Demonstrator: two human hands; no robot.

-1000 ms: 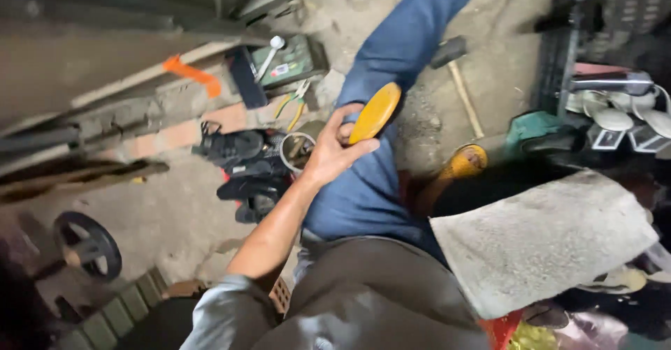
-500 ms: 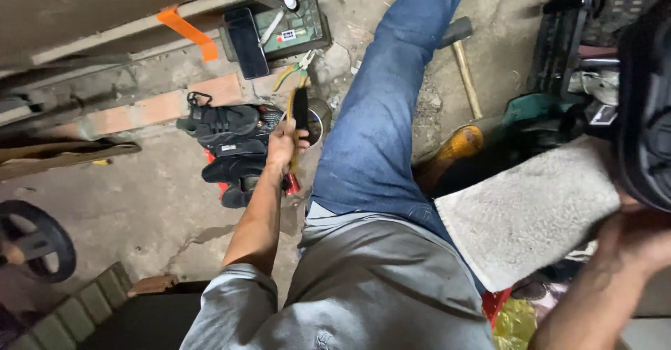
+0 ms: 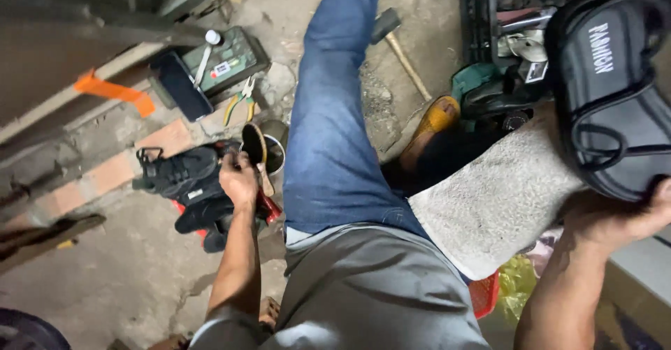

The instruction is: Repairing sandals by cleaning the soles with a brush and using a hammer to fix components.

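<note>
My left hand reaches down to the floor beside my left leg in blue jeans. It is shut on a flat oval yellow-brown piece, seen nearly edge-on over a small round can. A pale wooden stick pokes out below the fingers; whether the hand grips it too I cannot tell. My right hand holds a black strapped sandal up at the right edge, sole away from me.
Black shoes lie left of the can on brick and concrete. Green-handled pliers, a green box and a hammer lie farther out. A grey cloth covers my right knee. Tools crowd the upper right.
My left hand went from my thigh down to the can by the black shoes, carrying the oval piece. My right hand came into view lifting the black sandal.
</note>
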